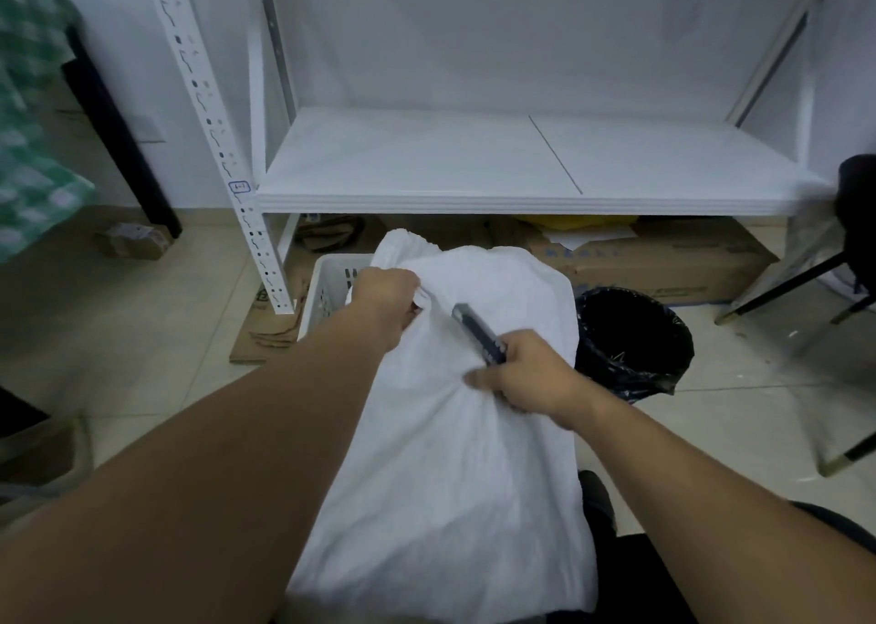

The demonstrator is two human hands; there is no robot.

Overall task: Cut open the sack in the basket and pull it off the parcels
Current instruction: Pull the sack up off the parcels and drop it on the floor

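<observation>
A big white woven sack [455,457] fills the white plastic basket [327,286] and spills toward me over its near side. My left hand [386,298] is closed on a bunched fold of the sack near its upper left. My right hand [521,374] grips a dark utility knife [476,332], whose tip points up-left toward the left hand, and also pinches sack cloth under its fingers. The parcels are hidden inside the sack.
A white metal shelf [474,163] stands right behind the basket, with cardboard boxes [663,263] under it. A black-lined bin [633,339] sits close on the right. Chair legs [796,286] are further right. A flattened carton [265,334] lies left of the basket.
</observation>
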